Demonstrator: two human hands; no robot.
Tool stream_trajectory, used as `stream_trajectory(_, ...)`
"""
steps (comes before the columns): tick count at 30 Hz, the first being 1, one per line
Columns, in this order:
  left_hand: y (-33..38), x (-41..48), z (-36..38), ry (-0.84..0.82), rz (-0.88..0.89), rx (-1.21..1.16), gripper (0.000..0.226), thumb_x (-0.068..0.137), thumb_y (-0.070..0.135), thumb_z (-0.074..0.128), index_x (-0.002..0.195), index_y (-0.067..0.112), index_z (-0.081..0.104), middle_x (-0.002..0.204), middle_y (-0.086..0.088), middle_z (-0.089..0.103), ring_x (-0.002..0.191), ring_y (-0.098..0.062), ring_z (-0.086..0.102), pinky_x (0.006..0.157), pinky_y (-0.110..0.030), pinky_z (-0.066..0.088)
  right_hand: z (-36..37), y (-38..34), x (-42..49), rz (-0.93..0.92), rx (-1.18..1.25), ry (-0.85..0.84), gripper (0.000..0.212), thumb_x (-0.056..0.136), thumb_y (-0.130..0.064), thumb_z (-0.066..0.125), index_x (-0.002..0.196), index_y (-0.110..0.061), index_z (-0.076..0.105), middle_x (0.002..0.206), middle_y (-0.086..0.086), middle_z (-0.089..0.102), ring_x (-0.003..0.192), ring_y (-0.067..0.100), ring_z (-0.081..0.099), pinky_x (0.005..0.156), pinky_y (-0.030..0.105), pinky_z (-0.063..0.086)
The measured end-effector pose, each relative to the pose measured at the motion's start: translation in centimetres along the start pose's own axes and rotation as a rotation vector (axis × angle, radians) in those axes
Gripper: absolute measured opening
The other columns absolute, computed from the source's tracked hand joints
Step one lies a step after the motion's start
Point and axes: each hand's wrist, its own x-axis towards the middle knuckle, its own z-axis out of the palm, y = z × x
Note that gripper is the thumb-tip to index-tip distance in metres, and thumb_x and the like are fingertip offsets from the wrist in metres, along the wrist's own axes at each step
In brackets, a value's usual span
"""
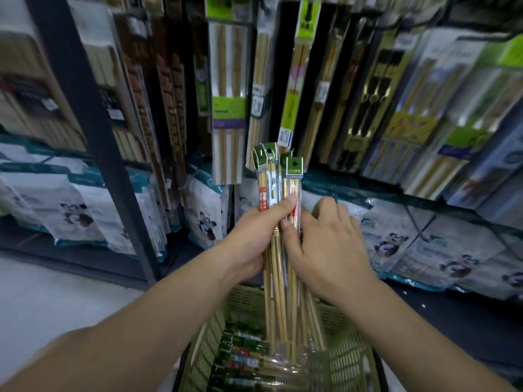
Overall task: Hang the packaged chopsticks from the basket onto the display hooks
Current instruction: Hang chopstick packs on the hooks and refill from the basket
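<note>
Chopstick packs [278, 176] are gripped upright by the left hand [252, 244] and pinched by the right hand [325, 244], above the near basket [348, 357]. None of these are hung yet, and more remain inside.

The hanging packages' [229, 108] labels blur unreadably; the basket [349, 360] is cut off by the bottom edge.

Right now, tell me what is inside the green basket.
More packaged chopsticks lie in the green basket, green headers toward its left wall. The bundle that the left hand and right hand hold stands over its far part, covering what lies there.
</note>
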Motion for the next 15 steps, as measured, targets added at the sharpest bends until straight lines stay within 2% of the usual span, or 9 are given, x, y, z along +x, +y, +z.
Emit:
stream_trajectory(2, 0.6, 0.3, 0.1, 0.01, 0.064, 0.005, 0.034, 0.09, 0.039, 0.076, 0.111, 0.011, 0.076, 0.099, -0.009, 0.079, 0.091, -0.025, 0.076, 0.076, -0.035, 0.06, -0.6, 0.3, 0.8, 0.032, 0.111, 0.029, 0.055, 0.091, -0.061, 0.026, 0.113, -0.025, 0.062, 0.091, -0.007, 0.034, 0.091, 0.015, 0.04, 0.074, 0.035, 0.038)
stream_trajectory(4, 1.1, 0.5, 0.3, 0.023, 0.126, 0.003, 0.037, 0.09, 0.035, 0.078, 0.119, 0.012, 0.072, 0.101, -0.009, 0.08, 0.094, -0.026, 0.077, 0.078, -0.036, 0.061, -1.1, 0.6, 1.6, 0.085, 0.39, 0.047, 0.039, 0.085, -0.061, 0.041, 0.102, -0.031, 0.06, 0.088, -0.012, 0.041, 0.084, 0.008, 0.047, 0.067, 0.031, 0.039)
stream_trajectory(6, 1.7, 0.6, 0.6, 0.006, 0.155, -0.026, 0.034, 0.09, 0.032, 0.078, 0.118, 0.013, 0.071, 0.099, -0.008, 0.081, 0.09, -0.024, 0.078, 0.071, -0.033, 0.062, -1.5, 0.7, 2.5, 0.116, 0.656, 0.104, 0.016, 0.085, -0.046, 0.064, 0.095, -0.033, 0.06, 0.084, -0.009, 0.051, 0.075, 0.009, 0.052, 0.063, 0.031, 0.043)
stream_trajectory(7, 2.1, 0.7, 0.6, -0.009, 0.16, -0.041, 0.032, 0.09, 0.032, 0.079, 0.116, 0.014, 0.073, 0.099, -0.009, 0.08, 0.089, -0.024, 0.079, 0.069, -0.032, 0.062, -1.8, 0.6, 2.9, 0.127, 0.751, 0.112, 0.013, 0.086, -0.036, 0.072, 0.094, -0.034, 0.062, 0.082, -0.006, 0.056, 0.072, 0.011, 0.054, 0.062, 0.034, 0.048)
stream_trajectory(8, 2.6, 0.8, 0.6, -0.023, 0.164, -0.048, 0.03, 0.089, 0.032, 0.08, 0.114, 0.016, 0.075, 0.1, -0.01, 0.08, 0.091, -0.026, 0.078, 0.07, -0.033, 0.062, -2.1, 0.6, 3.3, 0.137, 0.838, 0.108, 0.015, 0.087, -0.029, 0.076, 0.093, -0.036, 0.064, 0.081, -0.005, 0.06, 0.07, 0.011, 0.056, 0.062, 0.035, 0.051)
stream_trajectory(10, 3.4, 1.1, 0.4, -0.042, 0.182, -0.041, 0.019, 0.085, 0.03, 0.08, 0.102, 0.022, 0.08, 0.1, -0.012, 0.08, 0.092, -0.028, 0.078, 0.073, -0.036, 0.062, -2.8, 0.7, 4.1, 0.156, 0.965, 0.111, 0.021, 0.087, -0.023, 0.079, 0.091, -0.038, 0.065, 0.077, -0.009, 0.063, 0.068, 0.007, 0.058, 0.061, 0.026, 0.054)
stream_trajectory(12, 4.0, 1.4, 0.2, -0.055, 0.206, -0.033, 0.015, 0.08, 0.028, 0.081, 0.094, 0.024, 0.08, 0.095, -0.012, 0.079, 0.087, -0.029, 0.078, 0.074, -0.039, 0.062, -3.5, 1.0, 4.7, 0.185, 1.02, 0.099, 0.017, 0.084, -0.028, 0.081, 0.086, -0.033, 0.065, 0.073, -0.008, 0.061, 0.07, 0.009, 0.058, 0.063, 0.026, 0.056)
stream_trajectory(15, 4.7, 1.9, 0.1, -0.082, 0.249, -0.014, 0.031, 0.073, 0.024, 0.084, 0.102, 0.015, 0.077, 0.094, -0.014, 0.078, 0.087, -0.03, 0.077, 0.076, -0.042, 0.061, -4.6, 1.3, 5.4, 0.189, 1.104, 0.039, 0.012, 0.083, -0.038, 0.077, 0.077, -0.038, 0.066, 0.066, -0.011, 0.06, 0.063, 0.005, 0.057, 0.057, 0.021, 0.051)
